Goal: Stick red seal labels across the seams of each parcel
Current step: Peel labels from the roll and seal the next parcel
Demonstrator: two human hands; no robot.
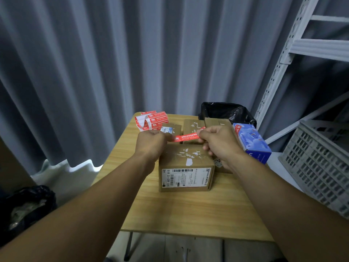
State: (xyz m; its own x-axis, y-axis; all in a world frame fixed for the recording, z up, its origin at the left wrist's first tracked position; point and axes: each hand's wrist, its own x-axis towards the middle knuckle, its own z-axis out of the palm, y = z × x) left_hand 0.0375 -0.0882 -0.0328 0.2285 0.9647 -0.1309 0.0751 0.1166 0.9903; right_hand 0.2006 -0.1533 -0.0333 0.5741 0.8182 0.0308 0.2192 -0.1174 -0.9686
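1. Left hand (153, 142) and right hand (217, 140) each pinch one end of a single red seal label (187, 138). The fingers (202, 132) are curled closed on the strip at both ends. My read: gripping only the ends keeps the sticky side from folding onto itself.
2. The label is stretched taut and roughly level over the far edge of the near parcel (186, 167). I can't tell whether it touches the cardboard; it looks just above it.
3. The near parcel sits mid-desk (188, 210), top face up and shipping sticker facing me, so the top is open for sealing. White tape scraps are scattered on top, and I can't make out the seam line among them.
4. More parcels (192, 126) stand in a row just behind it, likely the queue. I see no red seal on any box top, so I judge the job is at an early stage.
5. The label sheets (153, 120) are piled at the far left corner of the desk, near the left hand, probably for quick pulls.
6. Not in play: blue box (251, 142) at the right edge, black-lined bin (226, 112) behind the desk, grey crate (317, 163) to the right.
7. Next move calls for lowering the strip square across the seam and pressing one end down first. Risks are a skewed or wrinkled strip, or poor stick over the scraps.
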